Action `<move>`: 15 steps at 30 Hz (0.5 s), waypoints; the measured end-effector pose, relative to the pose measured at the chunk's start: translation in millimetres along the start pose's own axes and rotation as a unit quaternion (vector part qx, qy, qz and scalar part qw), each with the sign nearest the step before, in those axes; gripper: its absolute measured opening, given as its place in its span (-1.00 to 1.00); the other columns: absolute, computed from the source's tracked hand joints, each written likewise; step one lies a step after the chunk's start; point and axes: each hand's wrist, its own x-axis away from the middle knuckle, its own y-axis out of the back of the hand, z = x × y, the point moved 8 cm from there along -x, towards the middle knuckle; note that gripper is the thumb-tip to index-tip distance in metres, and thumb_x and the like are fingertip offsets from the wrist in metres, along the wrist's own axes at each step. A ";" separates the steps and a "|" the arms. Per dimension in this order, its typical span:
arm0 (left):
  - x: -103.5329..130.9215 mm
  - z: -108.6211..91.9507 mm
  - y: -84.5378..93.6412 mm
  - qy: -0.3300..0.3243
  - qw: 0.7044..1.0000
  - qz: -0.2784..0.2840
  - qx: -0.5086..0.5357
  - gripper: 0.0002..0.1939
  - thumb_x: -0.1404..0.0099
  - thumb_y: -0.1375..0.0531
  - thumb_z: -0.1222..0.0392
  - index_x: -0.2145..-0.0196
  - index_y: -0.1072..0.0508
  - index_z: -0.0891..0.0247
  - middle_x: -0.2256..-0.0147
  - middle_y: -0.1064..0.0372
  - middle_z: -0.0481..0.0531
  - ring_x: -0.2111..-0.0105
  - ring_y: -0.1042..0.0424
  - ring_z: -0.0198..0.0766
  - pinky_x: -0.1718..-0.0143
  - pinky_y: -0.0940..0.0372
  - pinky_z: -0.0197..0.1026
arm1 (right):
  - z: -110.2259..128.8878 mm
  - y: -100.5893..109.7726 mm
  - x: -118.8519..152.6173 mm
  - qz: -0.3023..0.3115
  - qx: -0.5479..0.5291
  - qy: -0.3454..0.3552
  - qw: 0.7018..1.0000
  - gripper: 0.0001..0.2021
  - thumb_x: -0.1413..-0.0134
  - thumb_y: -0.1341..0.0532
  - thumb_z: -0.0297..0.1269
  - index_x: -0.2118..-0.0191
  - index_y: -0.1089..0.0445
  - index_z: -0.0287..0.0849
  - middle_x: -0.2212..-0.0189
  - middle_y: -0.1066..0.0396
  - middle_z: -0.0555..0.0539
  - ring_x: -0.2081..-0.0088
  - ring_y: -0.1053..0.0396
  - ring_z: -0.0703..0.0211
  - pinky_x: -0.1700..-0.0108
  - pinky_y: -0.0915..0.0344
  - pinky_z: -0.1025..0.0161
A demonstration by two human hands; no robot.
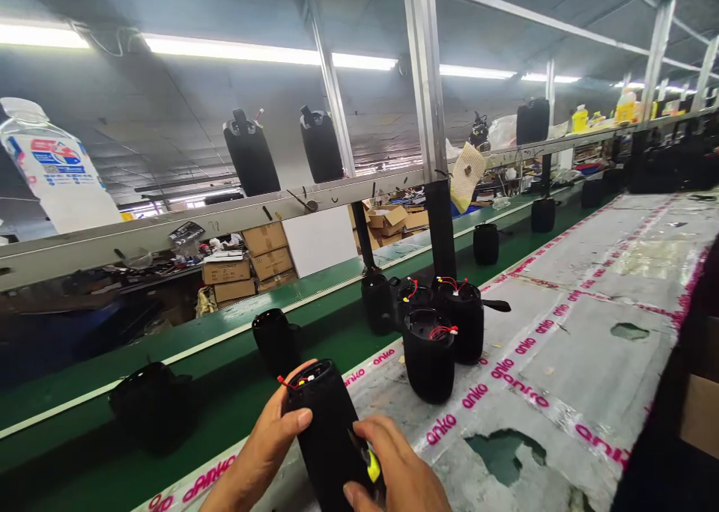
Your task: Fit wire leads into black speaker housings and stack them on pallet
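Observation:
A black fabric-covered cylinder (329, 437) with red and white connector wires at its open top is tilted in front of me. My left hand (264, 445) is wrapped round its left side, the thumb lying across the front near the top. My right hand (396, 467) holds a small black and yellow tool (373, 465) against the cylinder's right side; the tool's dark tip is hard to make out. Just to the right, similar black cylinders (430, 362) with red wires stand together on the covered bench (533, 377).
A green conveyor belt (225, 370) runs along the left with more black cylinders (275, 340) on it. Above it, a metal shelf (225, 220) carries a large plastic bottle (56, 168) and black cylinders (251, 153). An upright post (424, 78) rises beyond the grouped cylinders.

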 end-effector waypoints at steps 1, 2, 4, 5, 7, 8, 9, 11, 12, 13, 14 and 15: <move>0.8 1.8 0.5 0.003 1.000 -0.003 0.007 -0.13 -0.03 -0.34 -0.24 -0.21 -0.27 0.17 -0.08 -0.44 0.16 -0.11 -0.37 0.17 -0.16 -0.21 0.13 | 0.4 -2.7 0.5 0.001 0.014 0.003 1.000 -0.41 0.18 -0.22 -0.46 -0.08 -0.37 -0.04 -0.11 -0.38 -0.12 0.09 -0.49 -0.01 0.04 -0.39 0.17; 1.5 3.5 0.4 0.005 1.000 -0.009 0.012 -0.12 -0.01 -0.35 -0.24 -0.21 -0.27 0.18 -0.08 -0.44 0.16 -0.11 -0.37 0.17 -0.16 -0.21 0.13 | 0.7 -5.1 1.1 0.003 0.027 0.004 1.000 -0.40 0.18 -0.23 -0.46 -0.09 -0.37 -0.04 -0.12 -0.37 -0.12 0.09 -0.50 -0.01 0.05 -0.40 0.18; 2.8 6.4 -1.4 0.003 1.000 -0.026 0.017 -0.11 -0.01 -0.36 -0.26 -0.21 -0.27 0.20 -0.06 -0.44 0.18 -0.10 -0.37 0.17 -0.16 -0.21 0.13 | 0.9 -8.0 2.6 0.008 0.057 0.004 0.998 -0.37 0.19 -0.23 -0.47 -0.12 -0.37 -0.04 -0.14 -0.36 -0.11 0.12 -0.52 0.00 0.12 -0.44 0.19; 3.7 7.4 -3.3 0.001 0.999 -0.034 0.019 -0.11 -0.02 -0.35 -0.26 -0.20 -0.26 0.20 -0.05 -0.45 0.18 -0.10 -0.37 0.16 -0.15 -0.21 0.13 | 1.0 -8.6 3.4 0.010 0.073 0.002 0.997 -0.36 0.20 -0.23 -0.48 -0.13 -0.37 -0.04 -0.14 -0.36 -0.11 0.14 -0.52 0.00 0.16 -0.46 0.20; 6.0 8.0 -8.9 -0.003 0.999 -0.049 0.018 -0.13 -0.04 -0.34 -0.25 -0.20 -0.25 0.22 -0.02 -0.46 0.17 -0.06 -0.39 0.13 -0.13 -0.22 0.11 | 2.0 -8.1 5.2 0.013 0.097 0.005 0.995 -0.35 0.20 -0.23 -0.50 -0.13 -0.37 -0.04 -0.15 -0.36 -0.11 0.14 -0.53 0.00 0.20 -0.47 0.21; 7.4 7.0 -12.2 -0.007 0.998 -0.055 0.016 -0.14 -0.04 -0.35 -0.22 -0.19 -0.25 0.22 0.00 -0.47 0.16 -0.04 -0.41 0.12 -0.11 -0.24 0.09 | 2.3 -6.9 6.2 0.013 0.107 0.007 0.994 -0.35 0.21 -0.22 -0.50 -0.13 -0.37 -0.05 -0.14 -0.36 -0.11 0.12 -0.52 -0.01 0.20 -0.47 0.21; 8.8 5.1 -15.5 -0.012 0.998 -0.061 0.011 -0.14 -0.02 -0.37 -0.19 -0.19 -0.25 0.21 0.02 -0.48 0.15 -0.01 -0.42 0.10 -0.08 -0.25 0.08 | 1.8 -5.2 7.4 0.011 0.112 0.008 0.994 -0.36 0.21 -0.22 -0.50 -0.12 -0.37 -0.06 -0.14 -0.36 -0.11 0.10 -0.51 -0.02 0.18 -0.47 0.20; 9.9 -0.9 -22.1 -0.023 0.997 -0.072 0.000 -0.16 0.02 -0.41 -0.13 -0.16 -0.28 0.21 0.07 -0.50 0.11 0.06 -0.45 0.06 -0.01 -0.28 0.03 | -2.7 0.3 10.5 0.001 0.107 0.010 0.994 -0.37 0.21 -0.22 -0.50 -0.11 -0.36 -0.08 -0.14 -0.36 -0.12 0.06 -0.50 -0.03 0.15 -0.47 0.19; 8.9 -4.7 -25.2 -0.032 0.996 -0.078 -0.006 -0.17 0.04 -0.42 -0.11 -0.14 -0.29 0.20 0.09 -0.50 0.10 0.09 -0.46 0.04 0.02 -0.30 0.00 | -6.8 4.0 12.7 -0.009 0.099 0.011 0.995 -0.39 0.20 -0.22 -0.49 -0.11 -0.36 -0.09 -0.13 -0.37 -0.13 0.05 -0.49 -0.03 0.14 -0.46 0.19; 6.2 -8.8 -28.3 -0.043 0.995 -0.084 -0.010 -0.18 0.06 -0.44 -0.09 -0.12 -0.29 0.19 0.10 -0.49 0.08 0.11 -0.46 0.02 0.04 -0.30 -0.02 | -12.1 8.4 15.2 -0.023 0.088 0.013 0.996 -0.41 0.17 -0.22 -0.47 -0.10 -0.36 -0.09 -0.12 -0.39 -0.13 0.04 -0.49 -0.02 0.14 -0.46 0.20; 1.7 -13.0 -31.3 -0.057 0.994 -0.092 -0.014 -0.17 0.07 -0.46 -0.05 -0.11 -0.28 0.18 0.09 -0.48 0.07 0.11 -0.45 0.00 0.02 -0.29 -0.04 | -18.0 13.4 18.2 -0.041 0.078 0.016 0.996 -0.45 0.13 -0.22 -0.45 -0.09 -0.36 -0.09 -0.10 -0.41 -0.13 0.03 -0.48 -0.01 0.14 -0.46 0.22; -4.7 -16.8 -34.7 -0.073 0.992 -0.099 -0.016 -0.14 0.09 -0.48 0.00 -0.12 -0.25 0.17 0.07 -0.46 0.06 0.09 -0.44 -0.02 -0.01 -0.28 -0.04 | -24.2 18.8 21.5 -0.062 0.071 0.022 0.995 -0.50 0.07 -0.21 -0.43 -0.07 -0.36 -0.08 -0.07 -0.43 -0.13 0.01 -0.47 0.00 0.14 -0.45 0.24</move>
